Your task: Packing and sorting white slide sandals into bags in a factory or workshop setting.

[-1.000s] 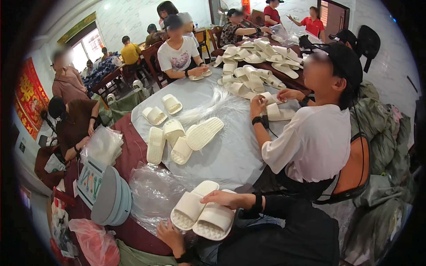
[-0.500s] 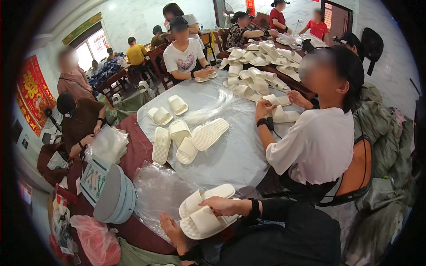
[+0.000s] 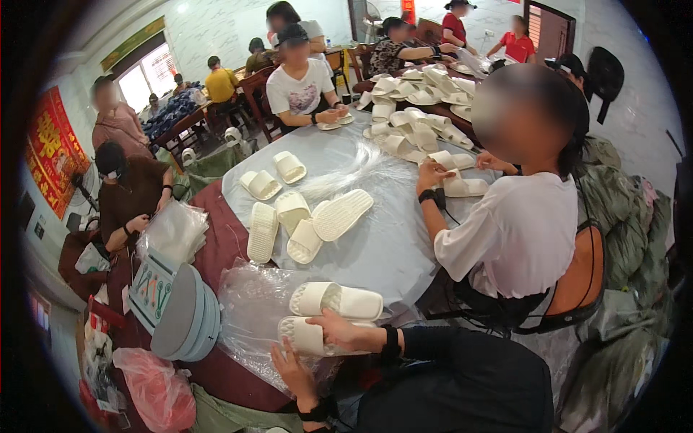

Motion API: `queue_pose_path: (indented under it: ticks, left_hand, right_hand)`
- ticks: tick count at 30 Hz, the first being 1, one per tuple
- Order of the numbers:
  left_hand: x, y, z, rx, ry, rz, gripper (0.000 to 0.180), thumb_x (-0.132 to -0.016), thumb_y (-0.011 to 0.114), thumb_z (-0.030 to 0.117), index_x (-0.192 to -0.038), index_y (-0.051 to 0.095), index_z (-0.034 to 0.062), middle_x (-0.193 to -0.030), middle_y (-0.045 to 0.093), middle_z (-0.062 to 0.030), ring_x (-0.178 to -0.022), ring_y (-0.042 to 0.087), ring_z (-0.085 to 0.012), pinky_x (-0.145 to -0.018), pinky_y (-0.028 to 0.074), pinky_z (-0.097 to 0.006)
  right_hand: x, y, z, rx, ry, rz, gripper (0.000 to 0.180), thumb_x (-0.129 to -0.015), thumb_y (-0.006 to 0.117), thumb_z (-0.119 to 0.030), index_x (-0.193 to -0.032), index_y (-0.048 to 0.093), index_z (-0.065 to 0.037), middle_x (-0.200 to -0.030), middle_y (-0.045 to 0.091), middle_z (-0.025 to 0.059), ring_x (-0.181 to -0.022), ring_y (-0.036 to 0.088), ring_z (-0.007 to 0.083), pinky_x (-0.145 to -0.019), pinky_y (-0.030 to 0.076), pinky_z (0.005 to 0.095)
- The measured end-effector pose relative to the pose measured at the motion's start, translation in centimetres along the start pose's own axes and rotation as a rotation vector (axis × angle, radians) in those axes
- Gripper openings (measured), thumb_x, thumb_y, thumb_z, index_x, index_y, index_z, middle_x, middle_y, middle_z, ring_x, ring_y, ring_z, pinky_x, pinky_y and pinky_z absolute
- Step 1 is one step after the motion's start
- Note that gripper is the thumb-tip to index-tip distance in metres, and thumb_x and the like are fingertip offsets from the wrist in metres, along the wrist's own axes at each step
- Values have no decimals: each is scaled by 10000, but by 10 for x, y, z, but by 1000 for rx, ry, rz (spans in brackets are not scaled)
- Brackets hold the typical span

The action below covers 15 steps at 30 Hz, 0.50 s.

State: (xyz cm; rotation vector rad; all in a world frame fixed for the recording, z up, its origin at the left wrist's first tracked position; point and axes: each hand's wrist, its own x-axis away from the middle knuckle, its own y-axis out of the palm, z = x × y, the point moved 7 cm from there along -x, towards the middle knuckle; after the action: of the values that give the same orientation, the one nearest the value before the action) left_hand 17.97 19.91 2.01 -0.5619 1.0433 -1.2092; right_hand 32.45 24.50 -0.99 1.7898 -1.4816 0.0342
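Slides, head view: since the earlier frames, our cream slide pair [image 3: 361, 304] has parted, now side by side at the clear film's [image 3: 245, 299] edge.
Right hand [image 3: 339, 330]: fingers bent over the near strap [image 3: 299, 334]; we cannot tell whether they clamp.
Left hand [image 3: 294, 371]: fingers apart, beside its toe.
Beyond film: grey-blue case [image 3: 193, 321], six loose slides [image 3: 341, 215].
Textures: textured footbeds, smooth broad straps, crinkled film.

"What's covering the desk [image 3: 245, 380]?"
"From my station I see red cloth [image 3: 222, 232], partly under a grey sheet [image 3: 386, 261]."
"And lying there?"
"Cream slippers [image 3: 304, 242], white strands [image 3: 359, 172], clear plastic [image 3: 244, 292], a grey-blue box [image 3: 180, 317]."
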Motion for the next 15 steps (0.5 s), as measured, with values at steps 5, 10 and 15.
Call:
queue_pose_path:
  ticks: [5, 10, 15]
  left_hand:
    - [8, 15, 2, 97, 64, 30, 439, -879, 490, 131, -1317, 450, 129, -1353, 336, -240, -1206, 332, -480, -1004, 298, -514]
    - [20, 25, 11, 25, 147, 28, 465, -855, 526, 129, -1308, 461, 210, -1339, 341, -251, -1225, 306, -474, -1008, 294, -516]
    - [22, 22, 27, 38, 230, -1, 453, -864, 550, 202, -1306, 459, 170, -1355, 307, -264, -1256, 269, -466, -1012, 285, -519]
  right_hand:
    - [-13, 15, 33, -91, 92, -190, 497, -872, 566, -191, -1260, 261, -131, -1147, 469, 150, -1035, 536, 263, -781, 482, 421]
    - [-27, 9, 35, -99, 36, 169, 463, -871, 542, -133, -1265, 299, -135, -1120, 505, 104, -892, 572, 233, -677, 498, 341]
    - [-42, -11, 34, -235, -167, 73, 302, -893, 468, -84, -1192, 432, -72, -1069, 558, 84, -942, 573, 217, -753, 515, 366]
